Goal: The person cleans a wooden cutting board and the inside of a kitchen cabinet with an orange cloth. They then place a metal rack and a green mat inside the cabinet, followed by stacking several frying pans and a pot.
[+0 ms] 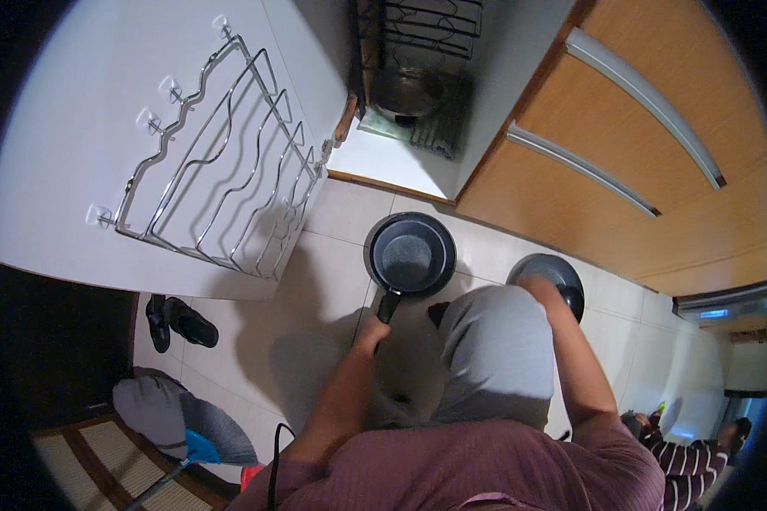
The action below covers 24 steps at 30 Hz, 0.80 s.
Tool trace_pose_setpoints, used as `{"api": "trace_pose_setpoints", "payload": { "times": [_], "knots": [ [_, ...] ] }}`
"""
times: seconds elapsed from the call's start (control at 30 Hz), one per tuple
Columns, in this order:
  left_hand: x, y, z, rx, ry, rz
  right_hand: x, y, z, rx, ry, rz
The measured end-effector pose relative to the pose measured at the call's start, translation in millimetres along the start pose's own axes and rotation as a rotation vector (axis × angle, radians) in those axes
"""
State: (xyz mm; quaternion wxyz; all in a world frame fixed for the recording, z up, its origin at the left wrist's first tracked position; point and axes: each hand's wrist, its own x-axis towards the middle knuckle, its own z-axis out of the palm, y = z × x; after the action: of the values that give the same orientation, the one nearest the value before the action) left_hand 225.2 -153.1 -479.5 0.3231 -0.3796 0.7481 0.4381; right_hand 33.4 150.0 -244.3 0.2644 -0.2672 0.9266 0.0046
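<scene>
My left hand [376,332] grips the black handle of a deep dark pan [412,252]. The pan is upright, low over or on the tiled floor in front of the cabinet; I cannot tell whether its base touches. My right hand [535,287] reaches past my bent knee to a second round dark pan or lid [559,271] on the floor at the right. The knee hides part of that piece, and whether the fingers close on it is unclear.
An open cabinet door [64,160] with a hooked wire rack [198,163] juts in at left. Inside the cabinet sits a metal pot [408,92]. Drawers with metal handles [581,169] stand right. Slippers [192,322], a broom [211,431] and a person in a striped top [690,469] are nearby.
</scene>
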Motion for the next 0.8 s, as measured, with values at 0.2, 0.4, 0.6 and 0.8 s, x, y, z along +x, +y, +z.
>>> {"api": "trace_pose_setpoints", "payload": {
  "times": [0.2, 0.4, 0.6, 0.8],
  "knots": [
    [15, -14, -25, 0.216, 0.077, 0.036, 253, -167, -118, 0.076, 0.517, -0.412],
    [-30, 133, -164, -0.382, 0.545, 0.643, 405, -239, -212, 0.228, 0.86, -0.332],
    [52, 300, -304, -0.367, 1.211, 1.16, 456, -238, -200, 0.203, 0.908, -0.467],
    [81, 396, -393, -0.282, 1.092, 0.909, 482, -234, -181, 0.123, 1.017, -0.395]
  ]
}}
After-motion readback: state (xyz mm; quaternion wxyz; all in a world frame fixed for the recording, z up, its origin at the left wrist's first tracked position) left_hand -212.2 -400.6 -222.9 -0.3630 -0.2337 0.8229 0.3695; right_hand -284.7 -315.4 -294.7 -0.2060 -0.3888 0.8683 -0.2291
